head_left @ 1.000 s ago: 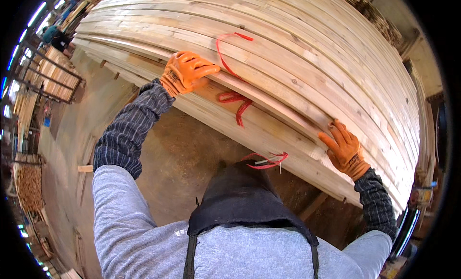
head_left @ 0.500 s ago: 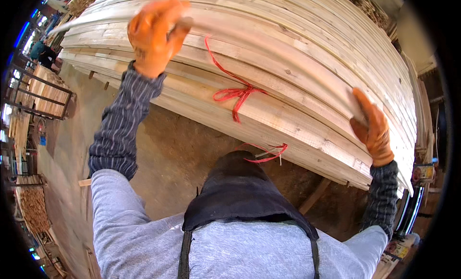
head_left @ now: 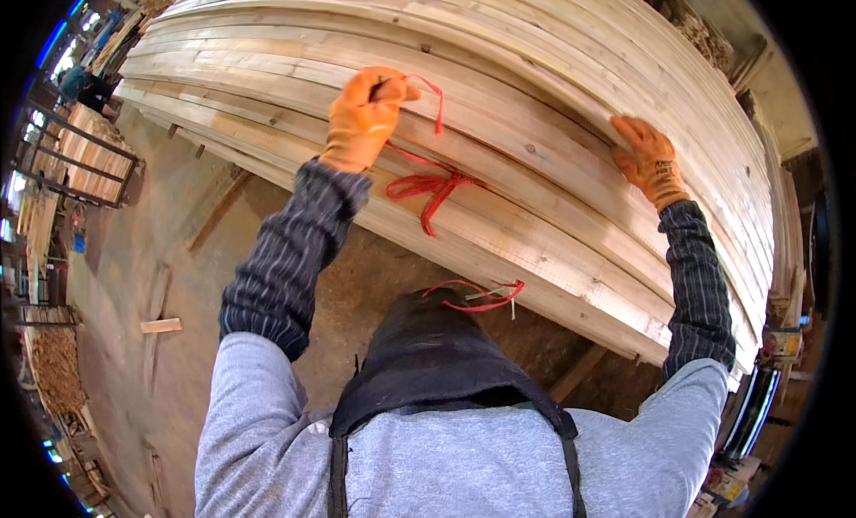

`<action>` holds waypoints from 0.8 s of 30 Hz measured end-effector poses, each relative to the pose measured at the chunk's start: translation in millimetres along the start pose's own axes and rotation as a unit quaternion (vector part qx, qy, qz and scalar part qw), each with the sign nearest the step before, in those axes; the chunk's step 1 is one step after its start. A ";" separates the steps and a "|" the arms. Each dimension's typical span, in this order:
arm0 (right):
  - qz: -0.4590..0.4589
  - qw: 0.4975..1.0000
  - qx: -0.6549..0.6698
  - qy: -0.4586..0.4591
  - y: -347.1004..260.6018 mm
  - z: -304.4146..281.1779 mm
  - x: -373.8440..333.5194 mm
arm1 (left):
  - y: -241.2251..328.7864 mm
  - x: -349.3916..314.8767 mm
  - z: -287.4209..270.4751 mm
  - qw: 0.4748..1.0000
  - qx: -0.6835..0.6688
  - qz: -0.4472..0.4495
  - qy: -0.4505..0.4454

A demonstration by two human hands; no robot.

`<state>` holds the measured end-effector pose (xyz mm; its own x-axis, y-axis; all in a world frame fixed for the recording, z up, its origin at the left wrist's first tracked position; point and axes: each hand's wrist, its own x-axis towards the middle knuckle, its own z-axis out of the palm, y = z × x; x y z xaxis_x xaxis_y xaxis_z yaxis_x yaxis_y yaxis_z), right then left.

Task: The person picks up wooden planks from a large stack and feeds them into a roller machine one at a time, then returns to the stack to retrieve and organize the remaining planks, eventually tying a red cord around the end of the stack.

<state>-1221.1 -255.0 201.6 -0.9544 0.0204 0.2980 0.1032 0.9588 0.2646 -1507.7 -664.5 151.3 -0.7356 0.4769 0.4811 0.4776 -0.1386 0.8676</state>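
Note:
My left hand, in an orange glove, is closed in a pinch on a red string. The string's loose tail hangs from the fingers, and its lower part runs to a bow lying on the boards. Farther right, my right hand, also gloved in orange, lies with fingers stretched over the edge of a pale wooden board. Under both hands spreads a broad stack of long planks.
A second red loop hangs at the stack's near edge. On the floor at left lies a short wood offcut. A black metal rack holds more boards farther left. Beyond it, a person is bent over.
My left hand has come down and right, and now grips the red string. My right hand has moved up and left onto a board's edge. The blurred board between my hands has settled on the stack.

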 end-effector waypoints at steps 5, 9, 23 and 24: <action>0.068 0.990 0.102 0.067 -91.1 -40.8 -4.8 | 91.9 -44.3 -27.9 0.888 -0.410 -0.183 0.101; -0.029 0.980 0.180 0.084 -183.4 -78.0 -8.3 | 105.4 -88.5 -46.6 0.845 -0.472 -0.250 -0.004; -0.066 0.990 0.073 0.103 -259.2 1.0 59.6 | 154.4 -48.5 -2.2 0.777 -0.547 -0.305 0.065; -0.076 0.994 0.074 0.032 -259.1 -5.9 65.9 | 136.0 -49.3 -10.7 0.775 -0.578 -0.256 0.005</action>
<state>-1309.0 -503.7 158.1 -0.9352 -0.1409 0.3247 -0.0869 0.9807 0.1752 -1411.7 -716.1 247.0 -0.6933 0.7199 0.0331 -0.6223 -0.6212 0.4763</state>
